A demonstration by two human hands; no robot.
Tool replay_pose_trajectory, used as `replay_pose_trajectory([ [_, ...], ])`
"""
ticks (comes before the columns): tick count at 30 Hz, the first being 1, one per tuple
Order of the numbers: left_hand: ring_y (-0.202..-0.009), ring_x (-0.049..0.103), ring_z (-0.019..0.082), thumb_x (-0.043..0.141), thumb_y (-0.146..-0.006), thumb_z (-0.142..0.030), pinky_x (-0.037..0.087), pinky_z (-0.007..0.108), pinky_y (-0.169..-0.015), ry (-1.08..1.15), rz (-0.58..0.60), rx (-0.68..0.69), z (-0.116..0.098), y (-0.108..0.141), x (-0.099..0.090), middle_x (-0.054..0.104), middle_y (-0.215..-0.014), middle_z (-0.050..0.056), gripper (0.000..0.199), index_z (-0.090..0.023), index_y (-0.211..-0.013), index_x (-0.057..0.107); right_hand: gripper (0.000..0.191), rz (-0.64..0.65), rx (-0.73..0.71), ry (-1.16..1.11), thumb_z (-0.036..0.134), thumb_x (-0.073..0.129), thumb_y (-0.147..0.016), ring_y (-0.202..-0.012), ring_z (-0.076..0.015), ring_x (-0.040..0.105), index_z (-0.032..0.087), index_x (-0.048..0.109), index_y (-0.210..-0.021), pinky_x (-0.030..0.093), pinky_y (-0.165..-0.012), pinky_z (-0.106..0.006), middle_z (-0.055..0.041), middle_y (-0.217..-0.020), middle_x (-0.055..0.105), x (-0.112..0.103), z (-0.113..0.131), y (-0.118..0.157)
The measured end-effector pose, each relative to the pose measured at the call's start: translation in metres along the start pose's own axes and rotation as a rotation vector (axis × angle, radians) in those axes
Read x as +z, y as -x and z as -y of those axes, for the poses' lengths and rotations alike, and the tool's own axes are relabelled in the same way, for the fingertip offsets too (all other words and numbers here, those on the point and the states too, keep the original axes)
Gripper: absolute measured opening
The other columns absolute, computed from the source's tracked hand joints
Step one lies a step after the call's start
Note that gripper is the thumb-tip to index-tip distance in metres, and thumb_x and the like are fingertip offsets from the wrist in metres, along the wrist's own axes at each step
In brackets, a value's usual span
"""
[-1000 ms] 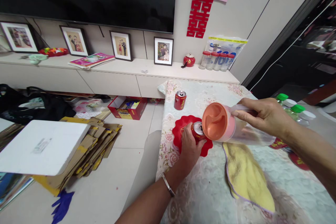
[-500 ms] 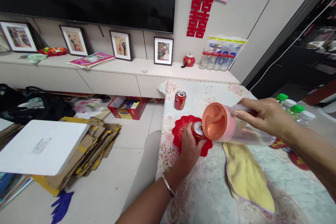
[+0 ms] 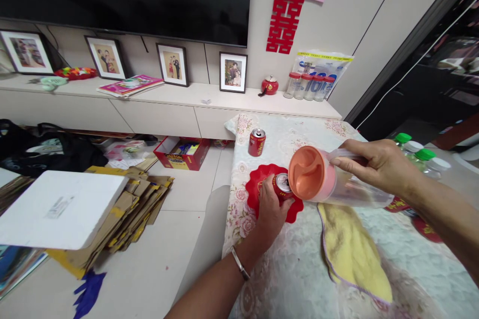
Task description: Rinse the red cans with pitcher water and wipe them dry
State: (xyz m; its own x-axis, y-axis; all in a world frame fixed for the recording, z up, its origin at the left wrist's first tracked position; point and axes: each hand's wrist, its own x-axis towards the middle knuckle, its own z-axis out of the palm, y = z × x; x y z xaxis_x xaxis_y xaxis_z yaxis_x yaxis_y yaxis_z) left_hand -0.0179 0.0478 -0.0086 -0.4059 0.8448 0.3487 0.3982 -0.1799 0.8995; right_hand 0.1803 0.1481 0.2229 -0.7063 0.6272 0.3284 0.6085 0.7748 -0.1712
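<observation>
Using the can in the left hand as the clock's centre, 12 at the top of the view. Furthest out, just past 9 o'clock toward 8, there's a white slab [image 3: 62,209] lying on a messy stack of flattened cardboard [image 3: 149,209], with a crumpled blue-purple glove [image 3: 89,291] on the floor round 8. Between 9 and 10, an open-topped red box [image 3: 183,159] sits by the cabinet.

On the flowery tablecloth [image 3: 288,279], a red can [image 3: 257,143] stands upright at about 11, well clear of both hands. The left hand [image 3: 272,207], bangle [image 3: 239,263] on the wrist, has its fingers and thumb snug around the held can [image 3: 283,183], over a wavy-edged red dish [image 3: 254,187]. Can't tell if the can actually rests on that dish.

At about 3, just beside the can's top, is the orange-lined mouth of a clear pitcher [image 3: 339,188], tipped right over on its side. Can't tell if the two touch. Yellow cloth [image 3: 355,254] lies at 4. The right hand [image 3: 377,162] is curled firmly round the pitcher's handle, and green- and white-capped bottles [image 3: 422,155] are way out between 2 and 3.
</observation>
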Motion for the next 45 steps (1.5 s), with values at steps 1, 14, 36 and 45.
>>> replay_pose_trajectory([
  [1, -0.137, 0.06, 0.04, 0.085, -0.08, -0.018, 0.05, 0.063, -0.116, 0.0, 0.001, -0.001, -0.0002, 0.0, -0.0001, 0.061, -0.142, 0.018, 0.077, -0.021, -0.146, 0.046, 0.051, 0.003, 0.007, -0.004, 0.069, 0.054, -0.102, -0.045, -0.0119, 0.042, 0.024, 0.066, -0.081, 0.034, -0.05, -0.032, 0.0038, -0.051, 0.051, 0.0, -0.0001, 0.0],
  [14, -0.14, 0.059, 0.041, 0.085, -0.081, -0.021, 0.048, 0.064, -0.118, -0.007, 0.001, 0.005, 0.0024, 0.0006, 0.0019, 0.06, -0.146, 0.02, 0.08, -0.021, -0.15, 0.044, 0.055, 0.014, 0.022, 0.007, 0.072, 0.052, -0.102, -0.046, -0.0116, 0.044, 0.023, 0.066, -0.081, 0.034, -0.051, -0.031, 0.0035, -0.051, 0.051, -0.0007, 0.0016, 0.0016],
  [36, -0.139, 0.059, 0.039, 0.083, -0.082, -0.019, 0.047, 0.061, -0.119, -0.002, 0.01, 0.016, 0.0017, 0.001, -0.0003, 0.059, -0.147, 0.019, 0.079, -0.02, -0.151, 0.044, 0.056, -0.01, -0.017, 0.032, 0.071, 0.05, -0.104, -0.045, -0.0103, 0.038, 0.023, 0.061, -0.077, 0.032, -0.05, -0.031, 0.0055, -0.05, 0.046, -0.0003, 0.0008, 0.0015],
  [45, -0.141, 0.058, 0.041, 0.084, -0.081, -0.02, 0.048, 0.063, -0.118, 0.001, 0.012, 0.012, 0.0029, 0.0011, 0.0005, 0.059, -0.148, 0.021, 0.08, -0.018, -0.151, 0.044, 0.054, -0.024, -0.037, 0.018, 0.069, 0.052, -0.104, -0.044, -0.0097, 0.037, 0.023, 0.061, -0.077, 0.03, -0.049, -0.029, 0.0056, -0.049, 0.046, 0.0005, 0.0002, 0.0016],
])
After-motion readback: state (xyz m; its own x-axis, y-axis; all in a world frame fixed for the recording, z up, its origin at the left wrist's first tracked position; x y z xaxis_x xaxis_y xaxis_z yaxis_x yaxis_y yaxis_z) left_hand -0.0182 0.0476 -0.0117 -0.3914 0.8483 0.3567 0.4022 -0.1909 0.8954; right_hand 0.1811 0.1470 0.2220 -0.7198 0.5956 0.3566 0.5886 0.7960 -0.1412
